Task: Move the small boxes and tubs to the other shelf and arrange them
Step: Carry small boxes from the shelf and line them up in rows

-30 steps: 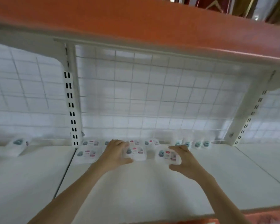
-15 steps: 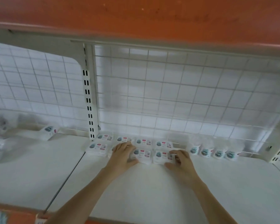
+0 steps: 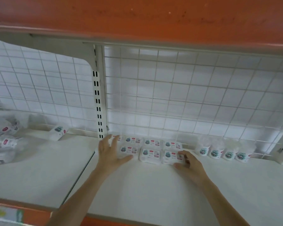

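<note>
Two rows of boxes [image 3: 151, 150] at the back of the shelf [image 3: 153, 190], four tubs [image 3: 225, 151] lined up just to their right. To finish the step well: square the front row flush against the back one, edges level, labels forward (no gaps between neighbours). Left hand [image 3: 110, 153] open, fingers straight and spread, touching the left end of the rows. Right hand [image 3: 189, 162] curled round the front right box [image 3: 171, 156], thumb at its near edge, fingers over its right side. More stock [image 3: 4, 141] waiting on the neighbouring shelf, left.
</note>
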`<action>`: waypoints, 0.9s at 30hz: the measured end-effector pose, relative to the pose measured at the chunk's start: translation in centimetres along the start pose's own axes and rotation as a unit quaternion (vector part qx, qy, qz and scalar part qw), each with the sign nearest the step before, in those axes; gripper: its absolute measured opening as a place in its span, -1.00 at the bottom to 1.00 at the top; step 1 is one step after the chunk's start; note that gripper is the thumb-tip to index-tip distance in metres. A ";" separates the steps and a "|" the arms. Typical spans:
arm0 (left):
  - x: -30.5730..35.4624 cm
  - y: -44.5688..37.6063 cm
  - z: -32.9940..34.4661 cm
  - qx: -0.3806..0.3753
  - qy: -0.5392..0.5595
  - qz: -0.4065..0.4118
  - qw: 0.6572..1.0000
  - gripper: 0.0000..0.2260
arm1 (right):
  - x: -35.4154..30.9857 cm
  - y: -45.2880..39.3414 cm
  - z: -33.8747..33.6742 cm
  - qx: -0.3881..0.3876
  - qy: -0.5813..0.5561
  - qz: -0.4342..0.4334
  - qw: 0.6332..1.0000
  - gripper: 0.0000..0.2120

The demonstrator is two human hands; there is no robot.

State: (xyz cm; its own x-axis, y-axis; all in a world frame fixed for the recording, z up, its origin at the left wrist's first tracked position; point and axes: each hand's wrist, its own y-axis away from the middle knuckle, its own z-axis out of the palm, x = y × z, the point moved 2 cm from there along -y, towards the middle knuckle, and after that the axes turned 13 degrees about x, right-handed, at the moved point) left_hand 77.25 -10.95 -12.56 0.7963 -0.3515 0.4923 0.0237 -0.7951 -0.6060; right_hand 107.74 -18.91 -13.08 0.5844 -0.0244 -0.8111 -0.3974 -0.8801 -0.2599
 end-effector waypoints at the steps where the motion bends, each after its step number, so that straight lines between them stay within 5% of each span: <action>1: -0.9 -0.1 -0.8 0.003 0.001 -0.057 0.998 0.13 | 0.0 0.0 0.0 0.002 0.002 -0.003 1.000 -0.62; 5: -2.6 0.2 -2.1 -0.042 0.063 -0.184 0.980 -0.05 | 0.4 0.0 0.0 0.015 0.018 -0.028 0.999 -0.60; 15: -2.8 0.4 -2.1 -0.050 0.056 -0.123 0.990 -0.27 | 0.7 0.2 -0.2 0.044 0.024 -0.079 0.996 -0.66; 27: -3.2 0.5 -1.3 -0.043 0.017 -0.094 0.995 -0.10 | -0.2 1.1 0.9 0.067 0.108 -0.137 0.982 -0.56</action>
State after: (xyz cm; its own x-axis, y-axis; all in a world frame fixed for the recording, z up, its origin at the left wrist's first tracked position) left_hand 73.96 -10.87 -13.63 0.7619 -0.2081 0.6134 0.1176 -0.8868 -0.4470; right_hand 106.54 -19.46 -13.63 0.8132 0.0930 -0.5745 -0.2842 -0.7980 -0.5315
